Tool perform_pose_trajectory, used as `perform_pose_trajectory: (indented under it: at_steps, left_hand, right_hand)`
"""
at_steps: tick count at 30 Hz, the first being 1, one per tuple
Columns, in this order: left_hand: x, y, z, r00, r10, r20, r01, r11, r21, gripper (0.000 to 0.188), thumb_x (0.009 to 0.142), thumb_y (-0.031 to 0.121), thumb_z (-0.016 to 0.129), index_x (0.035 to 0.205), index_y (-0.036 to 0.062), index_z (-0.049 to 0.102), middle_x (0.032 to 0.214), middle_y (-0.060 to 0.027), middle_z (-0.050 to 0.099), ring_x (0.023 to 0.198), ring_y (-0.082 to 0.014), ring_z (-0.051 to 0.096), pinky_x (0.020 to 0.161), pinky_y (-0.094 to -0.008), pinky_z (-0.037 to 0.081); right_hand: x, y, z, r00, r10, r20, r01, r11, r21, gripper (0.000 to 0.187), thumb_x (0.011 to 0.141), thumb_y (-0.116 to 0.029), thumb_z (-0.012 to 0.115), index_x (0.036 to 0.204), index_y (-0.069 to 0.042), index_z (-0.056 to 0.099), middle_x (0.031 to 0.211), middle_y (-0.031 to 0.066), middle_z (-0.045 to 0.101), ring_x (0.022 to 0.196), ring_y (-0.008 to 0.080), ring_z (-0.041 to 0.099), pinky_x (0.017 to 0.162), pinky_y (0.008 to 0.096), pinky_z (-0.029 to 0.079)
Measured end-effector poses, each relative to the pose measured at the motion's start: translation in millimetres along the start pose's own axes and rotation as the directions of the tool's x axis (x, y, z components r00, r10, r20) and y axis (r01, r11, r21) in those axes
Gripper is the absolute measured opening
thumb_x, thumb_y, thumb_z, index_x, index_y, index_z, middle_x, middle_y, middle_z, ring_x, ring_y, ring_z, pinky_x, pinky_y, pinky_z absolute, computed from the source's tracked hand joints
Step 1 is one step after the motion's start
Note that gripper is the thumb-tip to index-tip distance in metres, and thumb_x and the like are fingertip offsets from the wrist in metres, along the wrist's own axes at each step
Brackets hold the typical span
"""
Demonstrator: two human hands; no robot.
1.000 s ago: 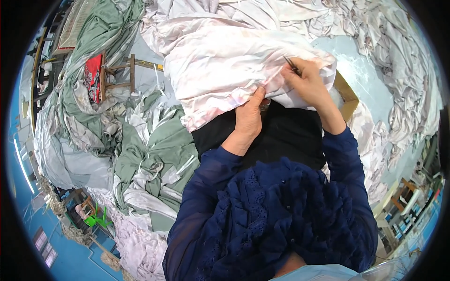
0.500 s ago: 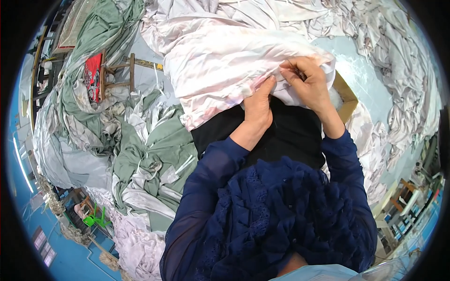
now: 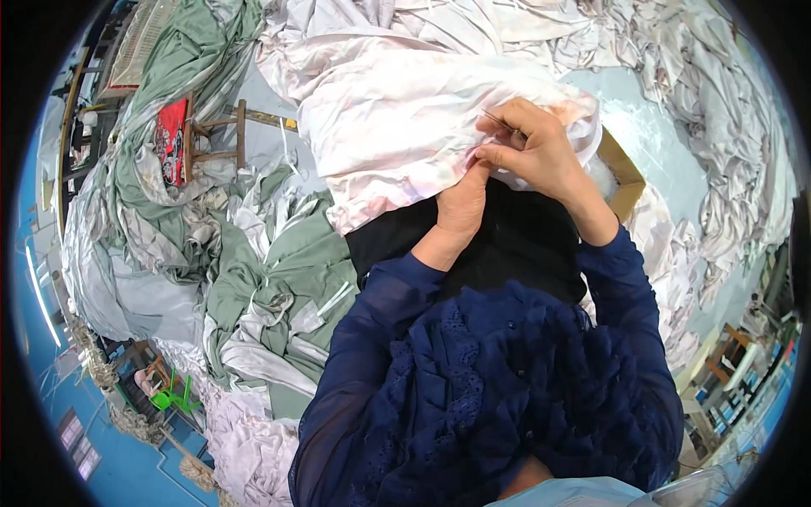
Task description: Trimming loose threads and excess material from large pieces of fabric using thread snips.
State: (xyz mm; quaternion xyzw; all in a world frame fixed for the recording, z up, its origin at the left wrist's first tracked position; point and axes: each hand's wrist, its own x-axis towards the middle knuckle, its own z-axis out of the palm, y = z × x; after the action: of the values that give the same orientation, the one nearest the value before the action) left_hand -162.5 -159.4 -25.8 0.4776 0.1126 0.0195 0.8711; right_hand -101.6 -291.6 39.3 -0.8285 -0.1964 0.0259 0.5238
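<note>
A white cloth with faint pink and pastel patches (image 3: pixel 380 127) lies over my lap, its near edge across my black trousers (image 3: pixel 515 237). My left hand (image 3: pixel 462 203) is closed on that edge, pinching the fabric between thumb and fingers. Close beside it, my right hand (image 3: pixel 536 152) is curled shut, its thumb tip meeting the left thumb at the cloth. A slim metal tool (image 3: pixel 497 121) pokes out from the right fingers; whether it is tweezers or thread snips I cannot make out.
Green and white fabric (image 3: pixel 287 287) is heaped to my left, with a wooden stool (image 3: pixel 218 135) and a red cloth (image 3: pixel 171 139) beyond. An open cardboard box (image 3: pixel 625 177) stands right of my hands. Pale crumpled cloth (image 3: pixel 718 110) spreads around the far side and right.
My right hand has moved slightly left and met my left thumb at the cloth edge. The metal tool now shows above its fingers. My left hand has shifted very little.
</note>
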Motion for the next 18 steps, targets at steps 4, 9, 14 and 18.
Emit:
perform_pose_trajectory:
  at_steps: [4,9,14,18]
  left_hand:
    - [3.2,1.0,0.6,0.999,0.044,0.019,-0.046,0.995,0.084,0.022,0.089,0.002,0.068,0.111,-0.0016,0.065,0.105,-0.0049,0.066,0.093,-0.0141,0.061,0.083,-0.0274,0.050]
    - [1.3,8.4,4.9,1.000,0.021,0.010,-0.022,0.995,0.094,0.021,0.089,0.003,0.069,0.109,-0.0016,0.067,0.100,-0.0038,0.067,0.088,-0.0137,0.062,0.080,-0.0267,0.050]
    - [0.8,11.0,7.4,1.000,-0.006,-0.021,0.008,0.998,0.058,0.019,0.088,0.001,0.068,0.106,-0.0022,0.067,0.099,-0.0045,0.068,0.088,-0.0135,0.062,0.079,-0.0261,0.050]
    - [1.4,13.1,5.1,1.000,-0.003,0.005,0.002,0.996,0.086,0.019,0.087,0.000,0.068,0.106,-0.0025,0.067,0.100,-0.0049,0.067,0.088,-0.0136,0.062,0.079,-0.0263,0.050]
  right_hand:
    - [1.8,5.2,2.5,0.998,-0.048,0.032,0.050,0.997,-0.059,0.019,0.076,-0.006,0.076,0.092,0.001,0.068,0.079,0.0049,0.059,0.068,0.0156,0.054,0.063,0.0282,0.043]
    - [-2.2,0.8,1.6,1.000,-0.003,0.014,0.006,0.983,-0.182,0.008,0.083,-0.003,0.068,0.085,0.002,0.062,0.075,0.0044,0.059,0.069,0.0122,0.055,0.062,0.0274,0.043]
    - [-11.8,11.4,8.4,0.989,0.136,-0.054,-0.132,0.989,0.066,0.011,0.084,-0.006,0.067,0.084,0.002,0.061,0.073,0.0119,0.059,0.067,0.0223,0.056,0.063,0.0333,0.044]
    - [-15.8,12.7,6.0,0.986,0.161,-0.043,-0.159,0.986,0.039,0.011,0.086,-0.007,0.067,0.085,0.002,0.062,0.073,0.0090,0.059,0.065,0.0164,0.053,0.062,0.0309,0.044]
